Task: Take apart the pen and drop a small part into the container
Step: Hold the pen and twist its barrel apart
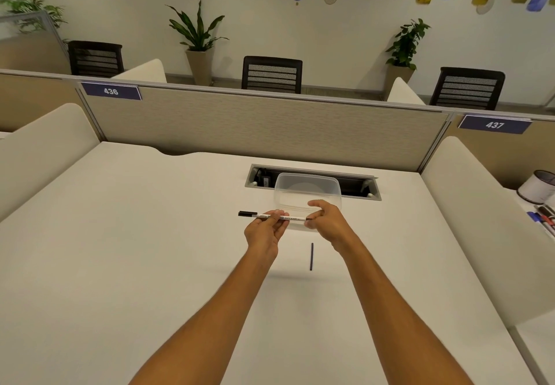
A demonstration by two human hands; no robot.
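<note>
A white whiteboard pen (292, 218) with a black cap at its left end is held level above the desk, just in front of a clear plastic container (306, 188). My left hand (265, 231) grips the pen's barrel near the middle. My right hand (326, 219) pinches the pen's right end between thumb and fingers. A thin dark rod-like pen part (311, 256) lies on the desk between my wrists, pointing away from me. The container looks empty.
The white desk (150, 234) has a cable slot (357, 186) behind the container and a beige partition (264, 126) at the back. At the far right, on the neighbouring desk, stand a white cup (537, 188) and several markers (543, 219).
</note>
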